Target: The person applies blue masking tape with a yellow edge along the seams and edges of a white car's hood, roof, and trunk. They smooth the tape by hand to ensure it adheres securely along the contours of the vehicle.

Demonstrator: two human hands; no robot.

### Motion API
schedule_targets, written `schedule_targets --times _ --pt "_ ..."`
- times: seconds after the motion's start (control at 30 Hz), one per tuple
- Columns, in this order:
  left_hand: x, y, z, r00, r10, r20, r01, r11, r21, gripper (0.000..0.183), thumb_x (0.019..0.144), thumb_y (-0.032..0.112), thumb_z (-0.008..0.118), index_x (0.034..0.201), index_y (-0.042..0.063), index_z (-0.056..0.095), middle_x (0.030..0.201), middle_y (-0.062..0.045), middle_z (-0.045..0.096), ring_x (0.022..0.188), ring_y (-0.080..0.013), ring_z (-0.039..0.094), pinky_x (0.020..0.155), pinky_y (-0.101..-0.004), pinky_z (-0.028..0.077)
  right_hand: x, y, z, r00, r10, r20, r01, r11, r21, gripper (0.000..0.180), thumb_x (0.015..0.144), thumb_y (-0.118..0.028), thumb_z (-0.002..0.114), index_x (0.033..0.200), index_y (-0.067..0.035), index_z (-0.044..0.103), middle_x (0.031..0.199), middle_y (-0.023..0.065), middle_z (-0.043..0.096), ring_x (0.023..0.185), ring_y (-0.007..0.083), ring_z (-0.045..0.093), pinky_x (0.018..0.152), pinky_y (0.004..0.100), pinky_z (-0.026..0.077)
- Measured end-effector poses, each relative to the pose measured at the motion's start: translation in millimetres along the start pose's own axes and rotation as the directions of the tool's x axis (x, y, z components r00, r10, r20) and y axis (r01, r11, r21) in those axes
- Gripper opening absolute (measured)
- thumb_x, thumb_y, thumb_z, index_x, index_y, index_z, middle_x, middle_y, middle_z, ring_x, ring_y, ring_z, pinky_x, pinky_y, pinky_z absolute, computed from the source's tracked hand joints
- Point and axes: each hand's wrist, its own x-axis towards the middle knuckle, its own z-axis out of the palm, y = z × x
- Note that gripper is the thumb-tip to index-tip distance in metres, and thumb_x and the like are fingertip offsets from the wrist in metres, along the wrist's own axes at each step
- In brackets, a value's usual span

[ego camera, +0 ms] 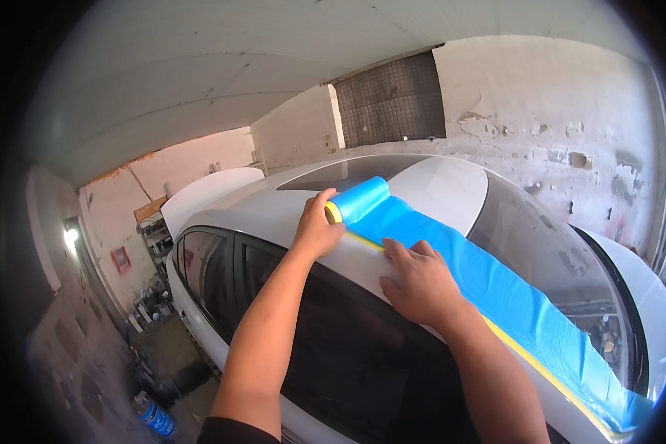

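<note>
My left hand [317, 225] grips the yellow-edged end of a roll of blue masking film [366, 197] above the roof of a white car [255, 211]. From the roll, an unrolled strip of film [499, 277] runs along the roof edge and past the windshield [538, 238] to the lower right. Yellow tape [527, 355] borders the strip on the side nearer me. My right hand [422, 283] has its fingers spread, with the index fingertip on the yellow tape just right of the roll. Its forearm hides part of the taped edge.
Dark side windows [366, 344] lie below my arms. A raised white panel [211, 191] stands at the car's far left end. Behind it is a shelf with containers [155, 233]. A blue can [156, 419] sits on the floor at lower left. A peeling wall [533, 94] rises beyond the car.
</note>
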Motion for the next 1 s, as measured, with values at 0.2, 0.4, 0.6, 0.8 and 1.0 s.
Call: schedule_targets --times 0.2,0.4,0.6,0.8,1.0 --pt "1.9 -0.5 -2.0 0.989 -0.12 0.089 0.13 0.985 -0.11 0.072 0.077 0.006 0.067 0.146 0.013 0.048 0.139 -0.025 0.051 0.132 -0.0412 0.052 0.11 -0.0438 0.044 5.8 -3.5 1.8 1.0 0.021 0.022 -0.02 0.999 -0.04 0.059 0.086 -0.022 0.069 0.138 -0.003 0.051 0.119 0.0143 0.071 0.11 0.0371 0.059 0.101 0.0462 0.046" --pt "5.1 -8.3 -1.4 0.994 -0.079 0.076 0.081 0.996 -0.027 0.066 0.079 0.007 0.068 0.143 0.011 0.051 0.132 -0.026 0.055 0.124 -0.0432 0.056 0.105 -0.046 0.046 37.3 -26.1 23.4 1.0 0.026 0.007 -0.025 0.995 -0.097 0.064 0.083 -0.027 0.068 0.138 0.001 0.051 0.112 0.0196 0.072 0.118 0.0402 0.06 0.099 0.0491 0.047" --pt "1.8 -6.6 -16.1 0.991 -0.003 0.136 -0.001 1.0 0.028 0.068 0.078 0.016 0.076 0.14 0.007 0.05 0.13 -0.027 0.057 0.122 -0.0435 0.058 0.103 -0.0474 0.049 62.9 -52.6 64.0 0.989 0.063 -0.136 -0.082 0.988 -0.133 0.073 0.08 -0.026 0.068 0.143 0.002 0.045 0.105 0.0184 0.074 0.112 0.0405 0.064 0.094 0.0475 0.051" --pt "13.4 -25.4 -26.6 0.967 0.098 0.234 -0.097 0.995 -0.018 0.066 0.084 0.029 0.074 0.138 0.0 0.05 0.129 -0.027 0.06 0.119 -0.0415 0.061 0.101 -0.0461 0.05 70.1 -70.6 78.2 0.976 0.093 -0.199 -0.143 0.957 -0.254 0.075 0.081 -0.027 0.071 0.146 -0.001 0.043 0.11 0.0131 0.074 0.108 0.0354 0.066 0.093 0.0442 0.053" --pt "29.0 -59.8 -10.8 0.968 0.252 -0.008 -0.252 0.965 -0.067 0.063 0.082 0.027 0.07 0.137 0.003 0.05 0.13 -0.022 0.057 0.127 -0.0412 0.052 0.106 -0.0494 0.045 69.8 -71.1 70.0 0.983 0.058 -0.172 -0.101 0.962 -0.252 0.072 0.079 -0.026 0.073 0.142 0.001 0.048 0.11 0.0153 0.074 0.105 0.0359 0.066 0.093 0.0439 0.054"
